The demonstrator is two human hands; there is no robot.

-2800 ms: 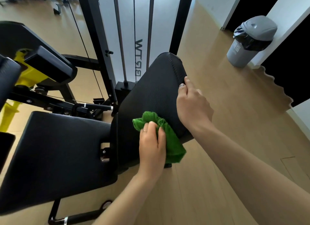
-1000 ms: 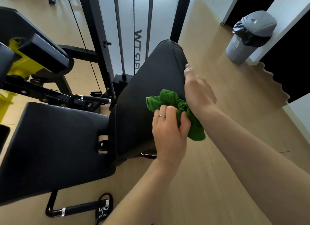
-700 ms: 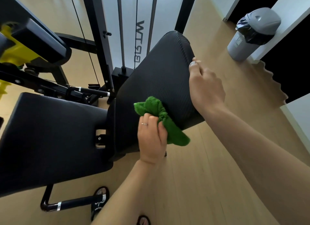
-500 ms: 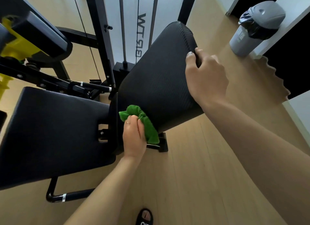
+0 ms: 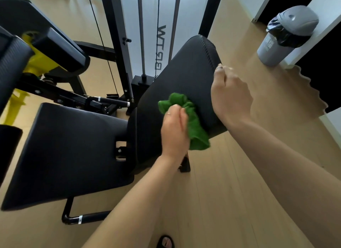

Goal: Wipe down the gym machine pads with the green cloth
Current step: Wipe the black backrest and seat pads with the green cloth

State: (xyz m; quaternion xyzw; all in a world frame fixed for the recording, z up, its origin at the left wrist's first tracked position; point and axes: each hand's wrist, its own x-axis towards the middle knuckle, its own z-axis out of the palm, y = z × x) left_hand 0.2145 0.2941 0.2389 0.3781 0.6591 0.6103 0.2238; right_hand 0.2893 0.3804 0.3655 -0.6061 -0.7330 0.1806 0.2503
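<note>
Left hand [image 5: 175, 129] clamped round green cloth [image 5: 191, 122], fingers curled over the bunched fabric, pressing it flat against lower right part of back pad [image 5: 177, 81]; loose tail of cloth hanging below the pad's lower edge, over the floor [image 5: 230, 174]. Right hand [image 5: 230, 94] gripping the right edge of the same pad just above the cloth, thumb up along the front edge, fingers wrapped behind and out of sight.

Around: seat pad [image 5: 70, 151] lying to the left of the back pad, joined at a bracket with a bolt; black floor bar [image 5: 83, 218] under the seat; upright frame [image 5: 118, 44] with cables and a white panel right behind the back pad; yellow lever part [image 5: 38, 61] and further black pads at far left; grey bin [image 5: 287, 37] with black liner well apart at upper right, against a white wall; toe of a sandal [image 5: 166, 242] at bottom edge.

Pose: left forearm rising from bottom centre, wrist straight, back of hand toward camera, ring on one finger; right forearm crossing in from lower right, wrist bent down onto the pad edge; hands close together, cloth between them.
</note>
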